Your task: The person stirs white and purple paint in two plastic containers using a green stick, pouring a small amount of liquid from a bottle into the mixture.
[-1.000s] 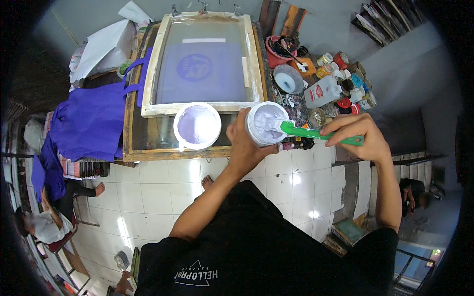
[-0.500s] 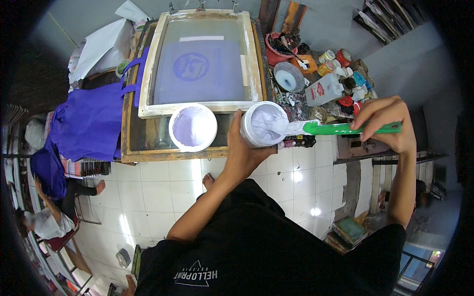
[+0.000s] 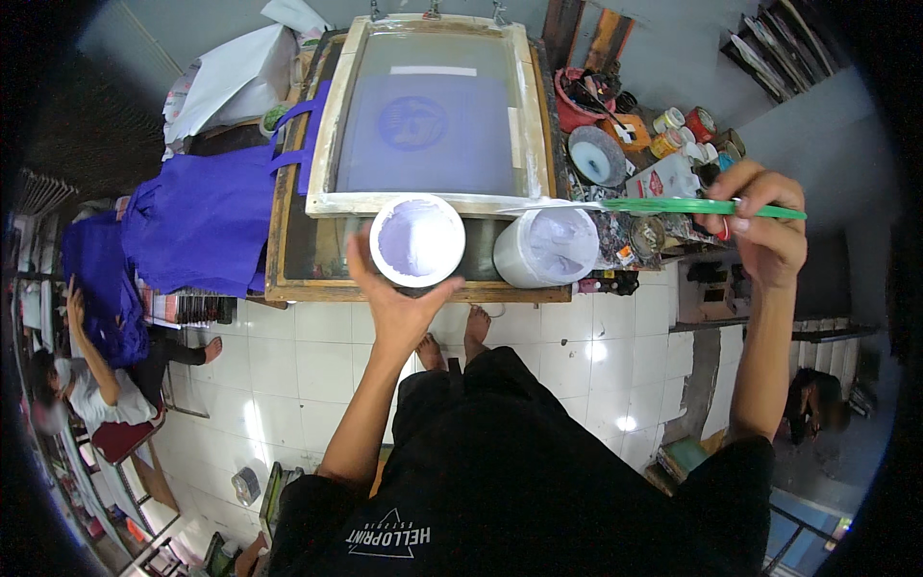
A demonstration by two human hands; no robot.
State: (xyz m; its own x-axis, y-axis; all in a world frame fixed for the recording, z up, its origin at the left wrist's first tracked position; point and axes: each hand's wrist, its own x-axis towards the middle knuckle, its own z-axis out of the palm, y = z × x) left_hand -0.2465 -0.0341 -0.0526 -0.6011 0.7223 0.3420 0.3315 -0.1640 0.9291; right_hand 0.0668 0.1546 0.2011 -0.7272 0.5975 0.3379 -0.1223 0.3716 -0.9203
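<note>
My left hand (image 3: 396, 306) cups the near side of a white plastic tub (image 3: 383, 274), fingers on its left and thumb on its right. The tub's inside is smeared with pale lilac ink. Just right of it stands a larger white tub (image 3: 514, 260) holding thick pale lilac ink. My right hand (image 3: 769, 216) grips the green handle of a spatula (image 3: 663, 206). Its pale-coated blade lies level above the larger tub's rim. Behind the tubs rests a wooden-framed printing screen (image 3: 437, 163) with a round emblem, and purple fabric shows below its mesh.
Purple cloth bags (image 3: 207, 216) are heaped left of the wooden table (image 3: 317, 288). Ink jars (image 3: 668, 142), a grey bowl (image 3: 596, 157) and a red basin (image 3: 577, 111) crowd the right side. A person (image 3: 96, 385) sits at far left, touching purple cloth.
My left hand has let go of the larger tub and moved left to the smaller one. The spatula has come up out of the ink. The view has shifted slightly.
</note>
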